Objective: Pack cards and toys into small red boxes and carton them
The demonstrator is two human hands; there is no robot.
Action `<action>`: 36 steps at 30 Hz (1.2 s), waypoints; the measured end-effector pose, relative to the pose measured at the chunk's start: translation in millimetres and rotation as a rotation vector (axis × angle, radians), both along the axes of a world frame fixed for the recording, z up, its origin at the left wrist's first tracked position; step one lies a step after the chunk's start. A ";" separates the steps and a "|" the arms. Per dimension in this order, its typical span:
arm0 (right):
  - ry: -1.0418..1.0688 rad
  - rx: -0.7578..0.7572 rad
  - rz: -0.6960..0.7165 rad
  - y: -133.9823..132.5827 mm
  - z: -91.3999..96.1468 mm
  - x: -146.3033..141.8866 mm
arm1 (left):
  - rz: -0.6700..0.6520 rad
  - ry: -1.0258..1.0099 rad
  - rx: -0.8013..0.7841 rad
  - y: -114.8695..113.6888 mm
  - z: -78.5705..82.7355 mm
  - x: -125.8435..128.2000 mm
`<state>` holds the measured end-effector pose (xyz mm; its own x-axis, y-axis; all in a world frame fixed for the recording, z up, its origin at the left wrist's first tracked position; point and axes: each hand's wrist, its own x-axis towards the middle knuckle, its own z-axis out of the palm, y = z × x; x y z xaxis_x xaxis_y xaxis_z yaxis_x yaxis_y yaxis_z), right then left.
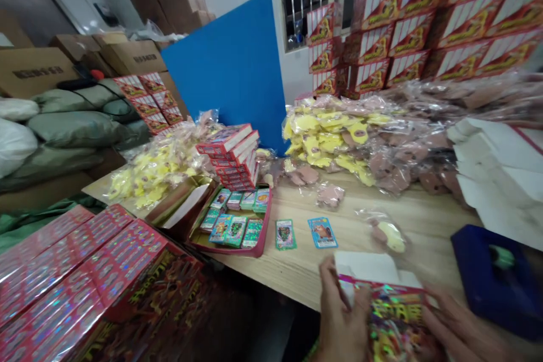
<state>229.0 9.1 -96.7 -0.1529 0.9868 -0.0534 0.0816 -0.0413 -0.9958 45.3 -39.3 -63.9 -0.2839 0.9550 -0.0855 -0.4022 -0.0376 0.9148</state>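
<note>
Red box (396,317) with shiny, colourful print stands at the table's (292,271) near edge, its white flap (369,266) raised. The left hand (343,311) is closed around the left side, thumb on the printed face and fingers behind. The right hand (458,322) has its fingers slightly bent against the right side; blur and the box hide whether it truly grips. I cannot tell whether the base rests on anything, nor what is inside.

The likeliest trouble is a slip: smooth film-like print and a loose right hand could let the box twist and drop past the edge. Squeezing too hard would probably crease the thin card, and a careless push could bend the flap. Just beyond it lies a clear bag (388,235) holding a yellow piece, which a forward nudge might sweep along. Swinging left could scatter the green-edged card (285,235) and blue-edged card (322,232).
</note>
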 end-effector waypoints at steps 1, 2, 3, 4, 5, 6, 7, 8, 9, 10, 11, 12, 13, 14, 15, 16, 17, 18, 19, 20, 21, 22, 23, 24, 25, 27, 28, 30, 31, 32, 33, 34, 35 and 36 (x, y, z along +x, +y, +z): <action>-0.003 0.008 0.019 -5.6 6.7 -4.0 | 0.084 0.090 -0.014 -4.0 -1.2 0.0; -0.008 0.010 0.031 -11.0 14.9 -7.6 | 0.133 0.185 -0.031 -8.4 -2.0 -0.5; -0.013 0.028 0.061 -15.6 24.1 -10.6 | 0.152 0.276 -0.050 -12.8 -2.5 -1.7; -0.039 0.038 0.131 -18.8 33.7 -12.8 | 0.143 0.364 -0.058 -17.1 -3.0 -3.3; -0.068 0.046 0.197 -20.4 43.0 -14.3 | 0.134 0.438 -0.055 -20.9 -3.3 -5.2; -0.091 0.066 0.251 -20.5 51.3 -15.1 | 0.121 0.493 -0.044 -24.1 -3.6 -7.2; -0.121 0.074 0.287 -19.3 58.2 -15.2 | 0.105 0.531 -0.029 -26.7 -3.5 -9.1; -0.146 0.086 0.309 -17.4 63.4 -14.7 | 0.085 0.552 -0.017 -28.5 -2.7 -10.8; -0.163 0.115 0.321 -15.2 67.1 -13.8 | 0.057 0.554 -0.013 -29.8 -1.1 -12.3; -0.177 0.148 0.331 -13.2 69.5 -12.6 | 0.034 0.530 -0.018 -30.6 1.4 -13.6; -0.181 0.173 0.335 -11.6 70.8 -11.4 | 0.020 0.474 -0.032 -30.9 4.4 -15.0; -0.173 0.184 0.335 -10.6 71.6 -10.4 | 0.010 0.391 -0.054 -30.9 7.8 -16.5; -0.153 0.178 0.336 -10.2 72.0 -9.7 | 0.001 0.294 -0.080 -30.5 10.9 -18.3; -0.126 0.162 0.336 -10.2 72.4 -9.4 | -0.009 0.199 -0.105 -30.1 13.5 -20.4; -0.100 0.144 0.341 -10.6 73.0 -9.4 | -0.026 0.125 -0.125 -29.6 15.1 -23.0; -0.090 0.138 0.351 -11.2 74.0 -9.7 | -0.047 0.083 -0.144 -29.2 15.7 -25.9; -0.105 0.155 0.364 -12.0 75.3 -10.3 | -0.065 0.073 -0.162 -29.1 15.2 -29.1; -0.142 0.200 0.380 -12.8 77.1 -11.1 | -0.068 0.089 -0.177 -29.4 14.0 -32.5; -0.194 0.262 0.401 -13.5 79.2 -12.1 | -0.058 0.119 -0.189 -30.1 12.2 -35.9; -0.247 0.325 0.429 -14.2 81.6 -13.1 | -0.047 0.154 -0.199 -31.2 10.4 -39.0; -0.296 0.380 0.459 -14.7 84.0 -14.1 | -0.045 0.180 -0.206 -32.5 8.7 -41.8; -0.337 0.415 0.489 -15.1 86.4 -15.1 | -0.056 0.190 -0.206 -33.9 7.6 -44.1; -0.367 0.426 0.518 -15.3 88.7 -16.1 | -0.078 0.186 -0.201 -35.1 7.2 -45.8; -0.390 0.418 0.543 -15.3 90.8 -17.0 | -0.098 0.170 -0.198 -36.2 7.6 -47.0; -0.410 0.403 0.561 -15.2 92.9 -17.9 | -0.111 0.151 -0.196 -36.8 8.8 -47.5; -0.428 0.371 0.575 -14.5 96.7 -19.9 | -0.110 0.130 -0.208 -37.2 13.1 -47.4; -0.428 0.351 0.574 -14.1 98.5 -21.1 | -0.104 0.130 -0.218 -37.0 15.8 -47.0; -0.440 0.309 0.549 -13.4 101.8 -23.8 | -0.121 0.127 -0.232 -36.3 20.9 -46.2; -0.458 0.289 0.531 -13.2 103.2 -25.3 | -0.141 0.131 -0.233 -36.0 22.8 -46.3; -0.484 0.278 0.514 -13.3 104.3 -26.9 | -0.162 0.145 -0.230 -35.9 23.8 -46.8; -0.517 0.277 0.501 -13.6 105.0 -28.3 | -0.186 0.168 -0.221 -36.0 23.9 -47.8; -0.546 0.282 0.493 -14.2 105.3 -29.6 | -0.210 0.200 -0.209 -36.3 22.9 -49.3; -0.561 0.291 0.487 -15.2 105.2 -30.6 | -0.233 0.234 -0.195 -37.0 21.0 -51.3; -0.562 0.300 0.486 -16.4 104.5 -31.2 | -0.248 0.267 -0.181 -38.0 18.3 -53.6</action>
